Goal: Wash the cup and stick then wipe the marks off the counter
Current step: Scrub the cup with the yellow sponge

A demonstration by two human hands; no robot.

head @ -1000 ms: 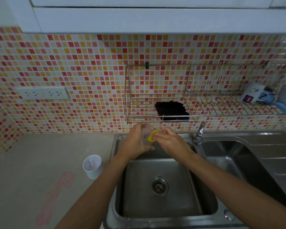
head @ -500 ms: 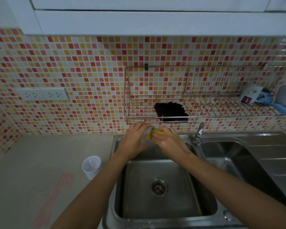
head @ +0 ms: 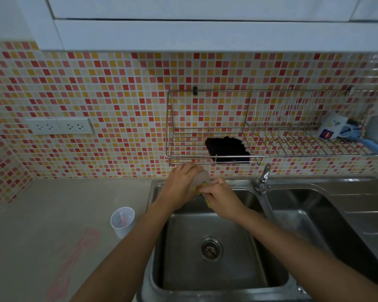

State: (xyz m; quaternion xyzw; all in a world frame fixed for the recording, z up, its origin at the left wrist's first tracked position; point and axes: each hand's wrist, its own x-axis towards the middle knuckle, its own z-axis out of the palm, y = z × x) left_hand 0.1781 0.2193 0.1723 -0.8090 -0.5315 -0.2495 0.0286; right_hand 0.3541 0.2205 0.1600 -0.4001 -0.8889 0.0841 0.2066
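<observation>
Over the back of the left sink basin (head: 212, 277), my left hand (head: 181, 186) grips a translucent cup (head: 202, 178) tipped on its side. My right hand (head: 222, 198) presses a yellow sponge (head: 207, 200) against the cup; most of the sponge is hidden under my fingers. A white cup (head: 123, 222) stands upright on the counter left of the sink, with a pale pink stick (head: 121, 219) inside it. Pink marks (head: 74, 256) streak the beige counter (head: 42, 214) in front of that cup.
The tap (head: 264, 178) stands between the two basins; the right basin (head: 327, 232) lies beyond it. A wire wall rack (head: 271, 155) above the sink holds a black cloth (head: 226, 149) and a white-blue bottle (head: 334, 128). A wall socket (head: 59, 126) sits at left.
My right hand with the sponge has slid down and toward me along the cup, so less yellow shows. My left hand has kept its hold on the cup.
</observation>
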